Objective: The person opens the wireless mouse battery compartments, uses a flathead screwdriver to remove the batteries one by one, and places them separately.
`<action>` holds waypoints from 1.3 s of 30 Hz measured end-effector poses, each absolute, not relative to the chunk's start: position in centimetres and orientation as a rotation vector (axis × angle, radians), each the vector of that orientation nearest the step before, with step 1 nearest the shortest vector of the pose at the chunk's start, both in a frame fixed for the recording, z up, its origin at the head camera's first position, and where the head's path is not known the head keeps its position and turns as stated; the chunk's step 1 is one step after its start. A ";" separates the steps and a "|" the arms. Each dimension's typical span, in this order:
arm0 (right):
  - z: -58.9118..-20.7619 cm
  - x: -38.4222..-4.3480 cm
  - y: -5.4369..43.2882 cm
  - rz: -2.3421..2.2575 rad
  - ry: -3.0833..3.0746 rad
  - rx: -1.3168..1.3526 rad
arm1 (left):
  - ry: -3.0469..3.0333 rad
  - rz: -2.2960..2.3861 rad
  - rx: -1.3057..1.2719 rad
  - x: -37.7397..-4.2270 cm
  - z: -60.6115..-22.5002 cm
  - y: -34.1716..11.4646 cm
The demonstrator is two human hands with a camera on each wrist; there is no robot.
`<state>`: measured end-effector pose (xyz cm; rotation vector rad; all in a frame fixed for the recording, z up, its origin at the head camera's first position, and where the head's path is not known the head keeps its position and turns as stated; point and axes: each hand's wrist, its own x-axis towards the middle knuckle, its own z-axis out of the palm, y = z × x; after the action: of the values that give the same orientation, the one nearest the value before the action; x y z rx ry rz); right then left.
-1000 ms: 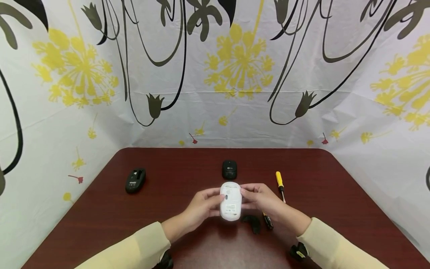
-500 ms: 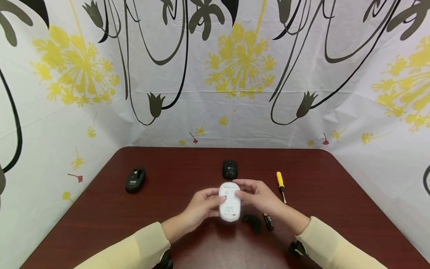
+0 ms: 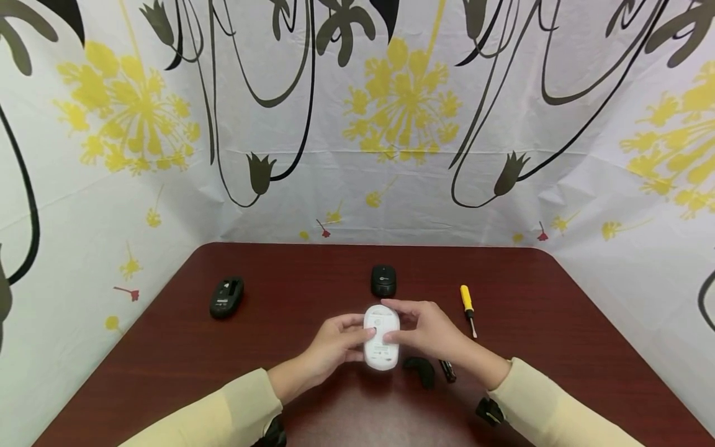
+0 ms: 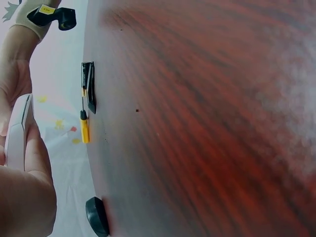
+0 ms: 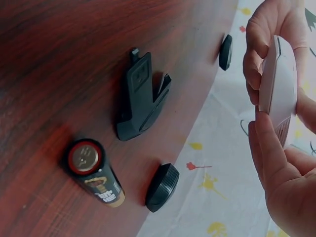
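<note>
A white computer mouse [image 3: 382, 355], its labelled underside facing up in the head view, is held over the table between both hands. My left hand [image 3: 334, 340] grips its left edge, thumb on the underside and fingers beneath. From the right, my right hand [image 3: 432, 330] holds it too, with the thumb on the underside and the forefinger along the top end. In the right wrist view the mouse [image 5: 281, 84] shows edge-on between the fingers. Under it lie a black curved cover [image 5: 140, 98] and a battery [image 5: 98, 173] with a black wrapper.
A black mouse [image 3: 383, 282] sits upright behind the hands. Another black mouse [image 3: 226, 298] lies upside down at the left, its compartment uncovered. To the right is a yellow-handled screwdriver [image 3: 466, 299]. A patterned white cloth [image 3: 402, 198] hangs behind the dark red table [image 3: 301, 273].
My right thumb has slid from the mouse's right edge leftward and down onto its underside, and the forefinger has moved to the top end. The left hand keeps its grip.
</note>
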<state>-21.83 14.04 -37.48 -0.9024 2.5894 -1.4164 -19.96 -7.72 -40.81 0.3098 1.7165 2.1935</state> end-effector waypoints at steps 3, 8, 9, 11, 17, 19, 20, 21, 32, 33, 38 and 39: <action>-37.4 -21.8 14.0 -1.427 2.585 -0.887 | 1.725 2.185 0.297 -20.0 -40.8 -7.7; -37.3 -21.6 13.9 -1.436 2.582 -0.858 | 1.745 2.163 0.277 -20.0 -41.0 -7.7; -37.3 -21.6 13.9 -1.434 2.588 -0.856 | 1.745 2.163 0.273 -20.1 -41.0 -7.7; -37.3 -21.6 13.9 -1.433 2.595 -0.849 | 1.749 2.159 0.267 -20.1 -41.0 -7.6; -37.6 -21.6 14.0 -1.479 2.568 -0.822 | 1.745 2.165 0.263 -20.0 -41.0 -7.5; -37.7 -21.6 13.9 -1.504 2.553 -0.813 | 1.742 2.166 0.264 -20.0 -40.9 -7.5; -37.8 -21.6 13.9 -1.506 2.562 -0.813 | 1.739 2.168 0.266 -20.0 -40.9 -7.6; -37.8 -21.6 13.8 -1.512 2.566 -0.816 | 1.737 2.170 0.267 -20.0 -40.9 -7.6; -37.6 -22.2 13.3 -1.542 2.610 -0.851 | 1.722 2.191 0.288 -19.9 -41.1 -7.7; -37.7 -22.3 13.3 -1.561 2.604 -0.849 | 1.724 2.189 0.285 -19.9 -41.2 -7.7; -37.3 -22.6 13.2 -1.619 2.642 -0.820 | 1.725 2.177 0.281 -19.7 -41.4 -7.7; -37.2 -22.6 13.2 -1.624 2.657 -0.810 | 1.724 2.178 0.283 -19.7 -41.4 -7.7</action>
<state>-22.59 13.23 -37.18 -0.8097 2.6567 -1.6237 -19.72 -7.72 -41.39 0.2828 1.7244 2.1781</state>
